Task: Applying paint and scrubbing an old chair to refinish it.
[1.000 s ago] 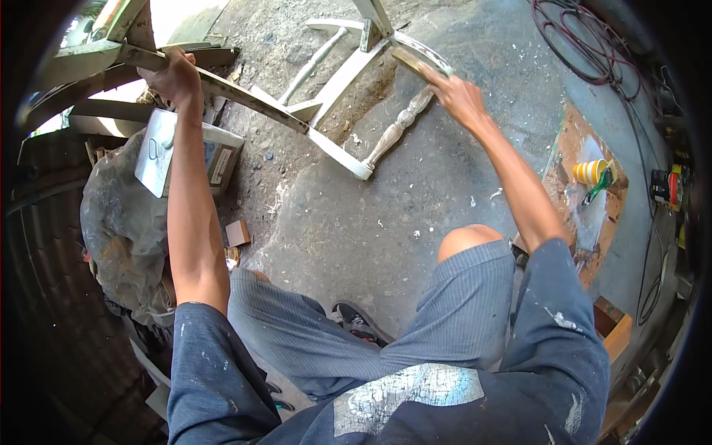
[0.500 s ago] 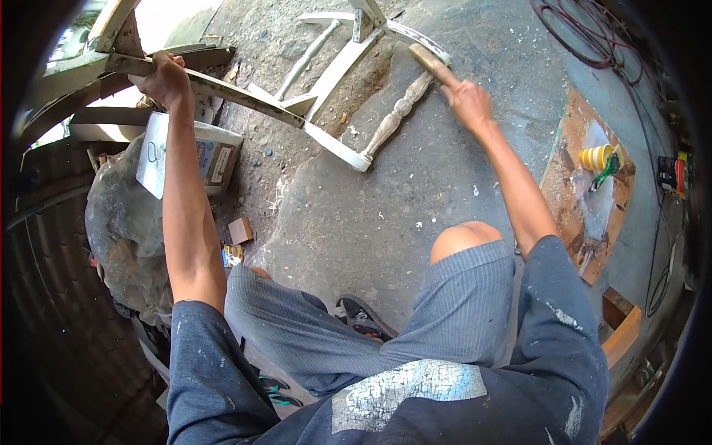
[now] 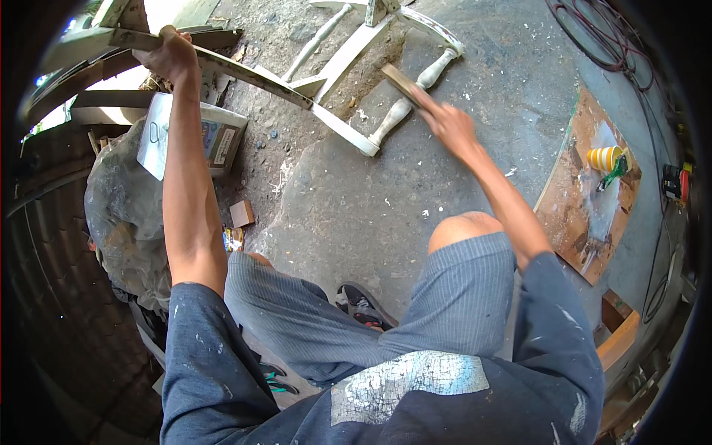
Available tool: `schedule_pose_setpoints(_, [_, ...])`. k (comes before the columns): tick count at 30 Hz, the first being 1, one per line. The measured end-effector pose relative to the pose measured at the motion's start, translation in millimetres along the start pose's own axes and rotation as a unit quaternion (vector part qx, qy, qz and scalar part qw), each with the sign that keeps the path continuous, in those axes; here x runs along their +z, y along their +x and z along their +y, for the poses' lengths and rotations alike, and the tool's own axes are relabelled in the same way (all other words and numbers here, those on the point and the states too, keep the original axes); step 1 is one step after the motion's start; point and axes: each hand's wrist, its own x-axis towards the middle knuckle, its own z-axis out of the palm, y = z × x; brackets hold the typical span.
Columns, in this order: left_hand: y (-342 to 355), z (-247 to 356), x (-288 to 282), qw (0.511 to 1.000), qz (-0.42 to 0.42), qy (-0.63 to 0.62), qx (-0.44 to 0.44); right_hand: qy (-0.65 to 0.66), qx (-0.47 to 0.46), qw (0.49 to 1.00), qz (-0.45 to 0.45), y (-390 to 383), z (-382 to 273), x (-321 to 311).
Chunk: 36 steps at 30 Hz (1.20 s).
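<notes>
A chair-like frame of white, worn painted wood (image 3: 348,59) lies tilted at the top of the view. My left hand (image 3: 167,58) is closed round one of its dark-edged rails (image 3: 245,73) at the upper left. My right hand (image 3: 445,122) grips a flat piece of bare wood (image 3: 397,81), slightly smeared by motion, which is held by the frame's turned spindle (image 3: 391,120); whether it touches the spindle I cannot tell. The spindle runs between two white curved rails on the frame's near side.
A clear-lidded box (image 3: 226,137) and plastic sheeting (image 3: 119,215) are at left, with a small wooden block (image 3: 242,213) nearby. At right lie a stained board (image 3: 567,215), a yellow-striped cup (image 3: 604,158) with a green-handled tool (image 3: 615,172), coiled hoses (image 3: 593,37) and a wooden crate (image 3: 619,334).
My right hand and the wooden piece have moved from the far curved rail down and left toward the middle of the spindle. My left hand keeps its grip; the whole view has shifted slightly.
</notes>
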Motion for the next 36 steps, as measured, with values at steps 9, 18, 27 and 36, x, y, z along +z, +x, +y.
schedule_pose_setpoints(9, [7.6, -8.9, -11.5, 0.998, -0.006, 0.064, 0.028, -0.001, 0.004, 1.0, -0.011, -9.5, -23.8, -42.0])
schedule_pose_setpoints(18, [2.8, -24.0, 2.7, 0.999, -0.013, 0.005, 0.032, -0.053, 0.032, 0.995, -0.077, 21.2, -22.8, -13.6])
schedule_pose_setpoints(27, [22.3, -14.2, -20.7, 0.998, -0.022, 0.046, 0.032, -0.125, 0.056, 0.991, 0.011, -5.3, 58.7, -69.5])
schedule_pose_setpoints(36, [-17.4, -19.7, 15.0, 0.999, -0.032, -0.019, -0.017, -0.229, -0.089, 0.967, 0.059, 104.0, 63.8, -5.3])
